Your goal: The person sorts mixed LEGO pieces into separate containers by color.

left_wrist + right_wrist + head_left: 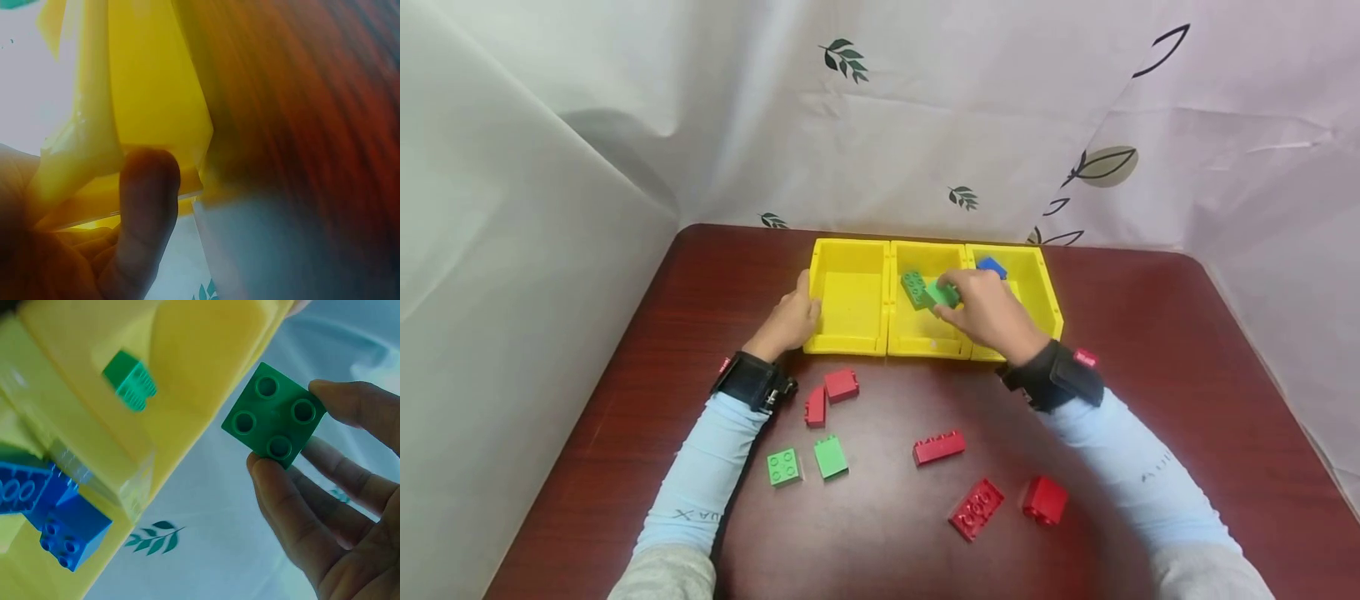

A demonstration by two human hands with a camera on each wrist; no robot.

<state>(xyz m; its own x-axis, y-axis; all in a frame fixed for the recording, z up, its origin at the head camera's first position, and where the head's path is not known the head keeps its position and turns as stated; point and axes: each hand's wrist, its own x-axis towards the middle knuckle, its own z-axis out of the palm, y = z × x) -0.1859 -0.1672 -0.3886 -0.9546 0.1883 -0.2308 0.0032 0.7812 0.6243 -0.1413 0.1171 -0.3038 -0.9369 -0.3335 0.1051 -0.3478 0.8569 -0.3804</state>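
Observation:
A yellow box with three compartments (850, 300) stands toward the back of the table. My left hand (790, 321) grips its left end wall, the thumb (149, 200) pressed against the yellow plastic in the left wrist view. Over the middle compartment, my right hand (994, 315) pinches a green brick (273, 415) between thumb and fingers; four-stud face shows in the right wrist view. Another green brick (914, 288) lies in that middle compartment. Blue bricks (75, 531) sit in the right compartment, partly hidden behind the right hand in the head view.
Two green bricks (831, 457) lie at the front left of the table (865, 533). Red bricks (841, 385) are scattered in front of the box, including a long one (938, 447) and others (976, 509) near the right forearm. A white patterned curtain (910, 150) hangs behind.

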